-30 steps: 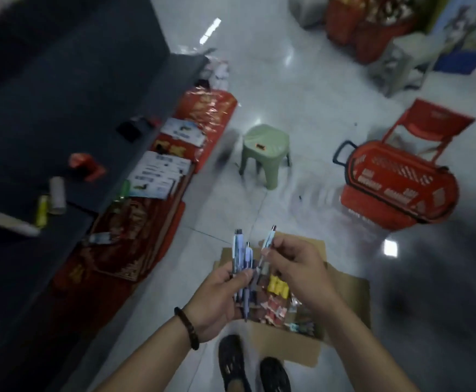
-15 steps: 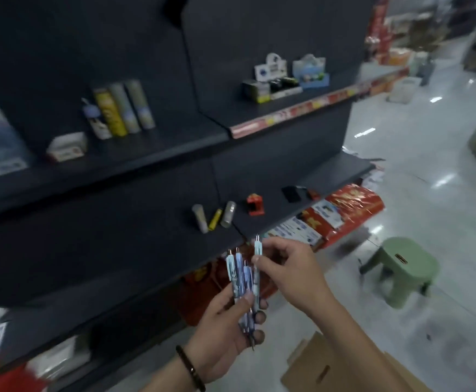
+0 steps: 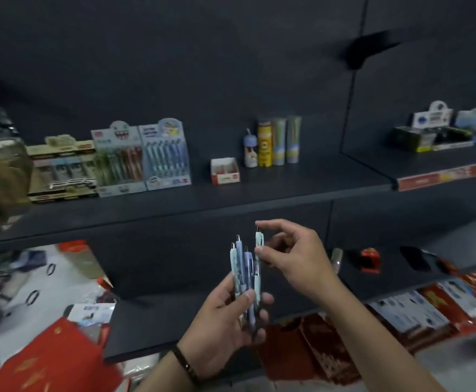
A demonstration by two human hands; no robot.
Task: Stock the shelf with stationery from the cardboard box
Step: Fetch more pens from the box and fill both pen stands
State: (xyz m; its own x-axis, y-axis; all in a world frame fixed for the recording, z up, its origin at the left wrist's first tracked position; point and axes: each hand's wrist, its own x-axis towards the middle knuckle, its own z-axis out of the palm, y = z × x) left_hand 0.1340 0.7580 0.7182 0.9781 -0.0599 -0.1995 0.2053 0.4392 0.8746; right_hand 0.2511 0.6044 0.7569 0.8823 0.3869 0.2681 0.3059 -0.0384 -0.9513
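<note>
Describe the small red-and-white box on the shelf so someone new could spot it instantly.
Find the dark upper shelf running across mid-view. On it, between the blue pen display card to the left and the upright tubes to the right, sits the small box. Unlike those tall neighbours it is low and open-topped, white walls above a red band.

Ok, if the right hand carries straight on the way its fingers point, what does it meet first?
The tallest pen in the bunch of pens the left hand grips. The right hand points left at it, thumb apparently touching it; depth is unclear.
</note>
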